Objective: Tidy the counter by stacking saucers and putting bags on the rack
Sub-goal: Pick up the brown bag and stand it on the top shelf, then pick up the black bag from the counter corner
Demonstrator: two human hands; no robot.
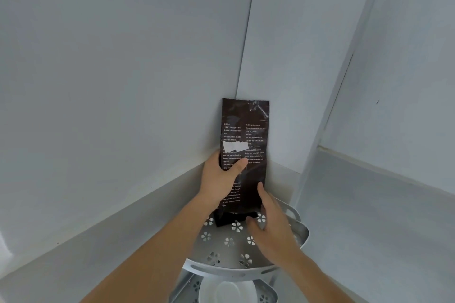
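Observation:
A tall dark brown bag (248, 130) with white print stands upright in the wall corner, its base on the top shelf of a grey corner rack (229, 265) with flower-shaped cut-outs. My left hand (222, 174) grips the bag's left edge at mid height, thumb across its front. My right hand (273, 224) is at the bag's lower right, index finger touching its side, the other fingers spread over the shelf. On the rack's lower shelf I see white saucers (226, 290), partly hidden by the top shelf.
Pale walls meet in the corner behind the bag. A grey counter backsplash (103, 219) runs along the left wall and another ledge (384, 174) along the right. A vertical white panel edge (327, 118) stands just right of the rack.

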